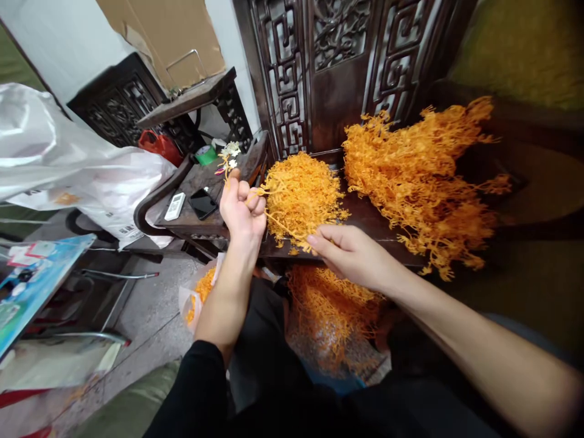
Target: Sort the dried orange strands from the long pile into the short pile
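My left hand (243, 210) is closed on a thin orange cord (283, 224). The cord runs in a stretched line toward my right hand (353, 252), whose thumb and fingers pinch its other end. Just above my left thumb shows a small cluster of white and yellow bits (229, 155); I cannot tell whether the hand holds it. Behind the cord, a rounded heap of orange knotted strands (305, 185) sits on the dark wooden bench (376, 216). To its right lies a larger bundle of the same orange strands (410, 164), partly hanging over the edge.
More orange strands (333, 298) hang below the bench, between my legs. Left on the wood are a black phone (203, 204), a white device (174, 207), green tape (206, 155) and a red bag (159, 146). White plastic bags (100, 176) bulge at far left.
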